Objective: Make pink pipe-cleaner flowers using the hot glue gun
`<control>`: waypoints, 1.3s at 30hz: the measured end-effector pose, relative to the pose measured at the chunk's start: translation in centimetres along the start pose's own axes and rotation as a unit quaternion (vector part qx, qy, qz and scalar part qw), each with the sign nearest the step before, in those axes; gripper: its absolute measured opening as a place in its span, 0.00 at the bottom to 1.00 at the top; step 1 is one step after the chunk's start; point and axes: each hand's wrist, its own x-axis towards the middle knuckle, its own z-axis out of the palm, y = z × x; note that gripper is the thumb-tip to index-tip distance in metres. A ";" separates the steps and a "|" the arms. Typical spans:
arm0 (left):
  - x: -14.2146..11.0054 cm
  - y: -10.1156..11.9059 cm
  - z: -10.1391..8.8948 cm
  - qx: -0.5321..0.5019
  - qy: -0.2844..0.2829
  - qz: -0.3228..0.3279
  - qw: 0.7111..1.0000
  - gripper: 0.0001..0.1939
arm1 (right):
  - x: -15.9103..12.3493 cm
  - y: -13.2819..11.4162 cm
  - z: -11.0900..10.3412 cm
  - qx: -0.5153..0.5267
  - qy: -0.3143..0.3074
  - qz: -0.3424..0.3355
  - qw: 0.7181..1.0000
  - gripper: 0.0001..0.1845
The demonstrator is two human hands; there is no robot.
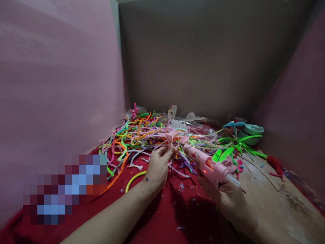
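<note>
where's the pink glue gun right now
In the head view, the pink glue gun is right of centre in the person's right hand, its front end near the left hand.

Our glue gun looks smooth plastic; along the far edge of the matt red cloth we see fuzzy pipe cleaners and glossy clear plastic wrapping.
</note>
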 end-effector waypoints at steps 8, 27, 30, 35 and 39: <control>-0.2 1.4 0.2 -0.025 -0.004 0.002 1.000 0.08 | -0.7 0.8 0.1 -0.083 0.008 0.001 0.996 0.29; -0.9 1.0 0.0 0.068 -0.049 0.018 0.996 0.13 | -1.6 0.5 -0.1 -0.071 0.010 0.022 0.997 0.14; -0.8 1.0 -0.1 0.072 -0.052 0.020 0.996 0.12 | -1.6 0.2 -0.1 -0.052 0.010 0.032 0.998 0.13; -0.7 1.0 -0.3 0.094 -0.056 0.025 0.994 0.16 | -1.7 0.4 -0.1 -0.050 0.017 0.042 0.998 0.11; -0.8 1.2 -0.3 0.121 -0.059 0.024 0.991 0.16 | -1.8 0.5 -0.1 -0.062 0.011 0.042 0.997 0.08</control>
